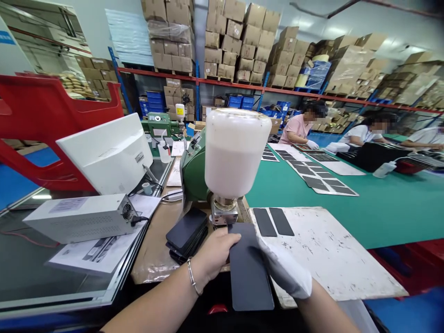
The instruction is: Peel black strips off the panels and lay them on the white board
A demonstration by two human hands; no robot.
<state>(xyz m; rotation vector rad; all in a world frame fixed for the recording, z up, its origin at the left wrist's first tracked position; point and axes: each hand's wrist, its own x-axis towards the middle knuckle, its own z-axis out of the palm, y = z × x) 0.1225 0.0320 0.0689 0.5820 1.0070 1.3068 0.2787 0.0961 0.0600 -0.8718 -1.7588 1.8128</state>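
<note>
Between my hands is a dark, flat rectangular panel [250, 273] with rounded corners, its far end at the metal head [224, 213] of a green machine [194, 173]. My bare left hand [217, 247] pinches the panel's left edge, thumb on top. A white glove covers my right hand [286, 266], which grips the right edge; its fingers are partly hidden. Above the metal head sits a white plastic bottle [236, 155] part-filled with pale liquid. Left of my left hand lies a stack of similar dark panels [187, 231]. Two dark pieces [272, 222] rest on a stained white board [329, 249] to the right.
A white monitor [107, 155] and a white metal box [81, 217] stand at left beside a red chair [52, 120]. Beyond, co-workers [300, 127] sit along the green table [381, 217], where boards hold rows of dark pieces [312, 173]. Shelves of cartons [239, 41] line the back.
</note>
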